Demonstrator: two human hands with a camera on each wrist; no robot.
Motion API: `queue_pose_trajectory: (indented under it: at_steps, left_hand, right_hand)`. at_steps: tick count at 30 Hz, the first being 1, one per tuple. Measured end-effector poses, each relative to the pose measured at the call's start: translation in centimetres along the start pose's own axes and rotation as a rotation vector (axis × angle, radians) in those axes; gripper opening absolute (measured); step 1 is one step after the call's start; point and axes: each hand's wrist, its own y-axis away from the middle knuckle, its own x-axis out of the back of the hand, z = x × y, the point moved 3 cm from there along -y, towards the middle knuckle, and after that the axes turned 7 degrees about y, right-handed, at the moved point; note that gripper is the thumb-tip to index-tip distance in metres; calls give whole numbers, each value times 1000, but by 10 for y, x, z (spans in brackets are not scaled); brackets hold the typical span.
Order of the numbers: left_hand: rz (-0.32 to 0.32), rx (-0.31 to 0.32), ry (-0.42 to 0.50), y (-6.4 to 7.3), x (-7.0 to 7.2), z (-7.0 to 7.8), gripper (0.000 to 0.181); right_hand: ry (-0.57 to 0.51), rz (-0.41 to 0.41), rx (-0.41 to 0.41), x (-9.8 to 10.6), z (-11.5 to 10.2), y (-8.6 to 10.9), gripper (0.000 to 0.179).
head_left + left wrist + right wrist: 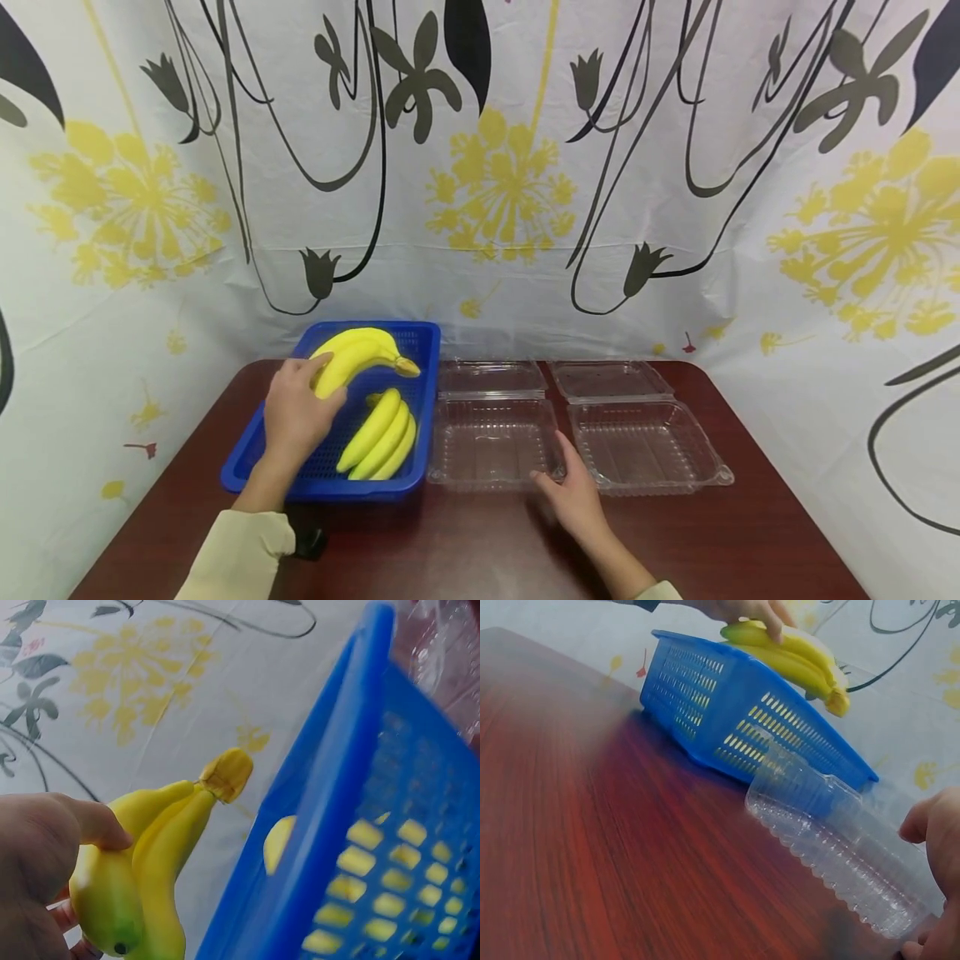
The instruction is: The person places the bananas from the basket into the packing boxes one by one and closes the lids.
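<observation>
My left hand point(300, 408) grips a bunch of yellow bananas point(358, 354) over the back of a blue plastic basket point(431, 400). In the left wrist view, the thumb lies across one banana point(105, 892) and the stem end point(227, 776) points up and away. A second bunch of bananas point(382, 437) lies inside the basket. My right hand point(576, 496) holds the front right corner of an open clear clamshell container point(491, 483), thumb at the front rim and fingers along the right side. The right wrist view shows that container point(840, 859) between thumb and fingers.
Another open clear clamshell container point(645, 450) stands to the right, its lid point(611, 379) folded back. The left container's lid point(491, 379) lies behind it likewise. All rest on a dark red-brown table point(465, 550), with a flower-patterned cloth point(510, 300) behind and at the sides.
</observation>
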Motion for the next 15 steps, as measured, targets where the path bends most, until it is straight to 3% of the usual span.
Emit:
queue_pose_trajectory:
  at_steps: [8,15]
  left_hand:
    - [16,-73,74,10,-18,19,50]
    - [18,-96,144,15,-32,30,49]
  right_hand:
    - [27,-18,-17,-2,1,-2,74]
    - [18,-15,-15,-1,1,-1,74]
